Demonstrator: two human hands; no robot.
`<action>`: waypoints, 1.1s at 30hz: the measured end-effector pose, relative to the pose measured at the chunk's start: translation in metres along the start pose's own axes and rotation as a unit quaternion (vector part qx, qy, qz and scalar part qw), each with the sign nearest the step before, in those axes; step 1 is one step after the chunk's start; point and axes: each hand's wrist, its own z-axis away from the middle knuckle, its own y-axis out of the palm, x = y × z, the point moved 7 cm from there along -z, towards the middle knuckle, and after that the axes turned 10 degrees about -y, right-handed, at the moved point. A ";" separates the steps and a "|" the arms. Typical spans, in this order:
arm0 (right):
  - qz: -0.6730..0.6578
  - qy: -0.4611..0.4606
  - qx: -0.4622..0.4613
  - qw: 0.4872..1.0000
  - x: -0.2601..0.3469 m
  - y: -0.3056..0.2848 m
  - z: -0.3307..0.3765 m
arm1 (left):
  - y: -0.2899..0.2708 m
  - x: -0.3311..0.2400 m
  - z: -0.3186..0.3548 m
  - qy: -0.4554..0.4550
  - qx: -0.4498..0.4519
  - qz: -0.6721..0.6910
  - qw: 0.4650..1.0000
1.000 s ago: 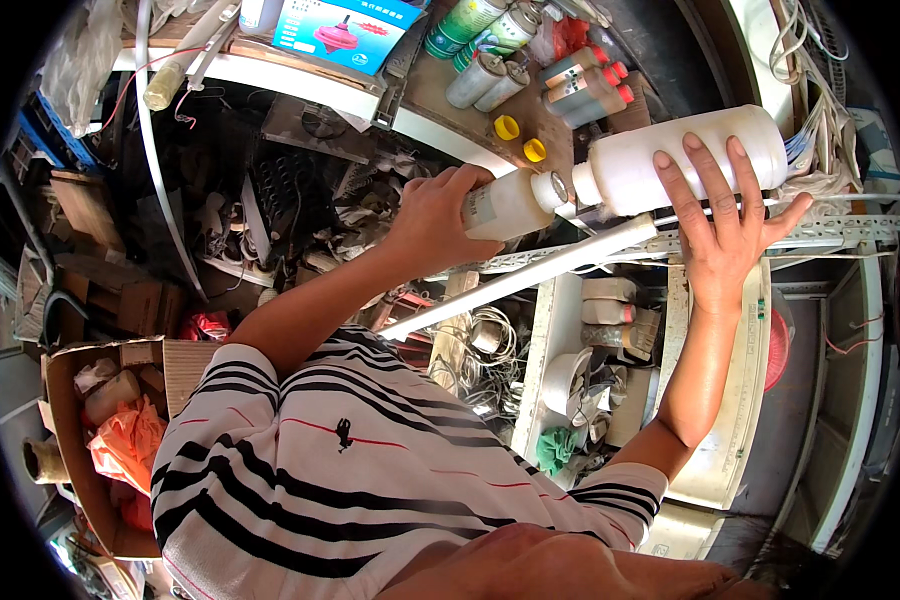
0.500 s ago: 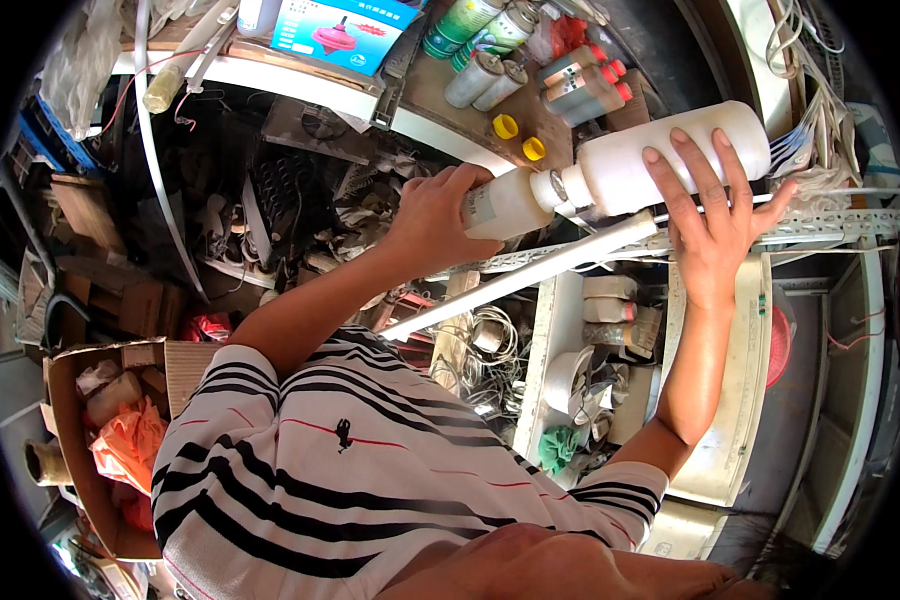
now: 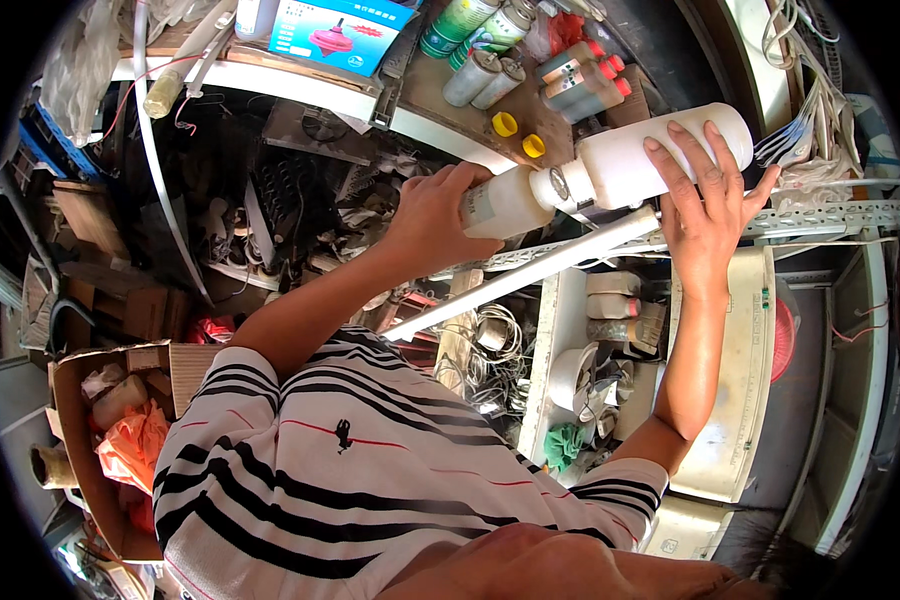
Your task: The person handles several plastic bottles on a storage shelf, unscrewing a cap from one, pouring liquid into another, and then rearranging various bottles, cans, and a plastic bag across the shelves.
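My left hand (image 3: 440, 222) is closed around a small translucent plastic bottle (image 3: 513, 203) with a pale label, which lies tilted nearly on its side. Its mouth end meets the neck of a larger white plastic bottle (image 3: 620, 160), and a metal ring-like piece (image 3: 560, 184) shows around that neck. Fingers spread along its near side, my right hand (image 3: 705, 200) holds the larger bottle, whose base points up to the right. Whether the two mouths are joined or only touching, I cannot tell. Just below both bottles a long white tube (image 3: 530, 272) slants across.
Two yellow caps (image 3: 505, 124), spray cans (image 3: 470, 78) and red-capped bottles (image 3: 592, 88) stand on the shelf beyond my hands. A perforated metal rail (image 3: 830, 217) runs at the right. A cardboard box (image 3: 80, 400) with an orange bag sits at the left, cables (image 3: 495, 340) below.
My right hand has shifted the larger white bottle slightly left, so its neck sits closer against the small bottle. My left hand stays nearly in place.
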 end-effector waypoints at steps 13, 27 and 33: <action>-0.035 0.030 -0.001 0.999 -0.004 0.008 0.009 | -0.003 -0.001 0.002 0.005 0.003 0.003 1.000; -0.028 0.028 -0.004 0.999 -0.001 0.008 0.009 | -0.004 0.000 0.004 -0.028 0.043 -0.017 0.999; -0.055 0.035 0.015 0.998 0.003 0.008 0.007 | -0.005 -0.001 0.005 -0.027 0.036 -0.016 0.999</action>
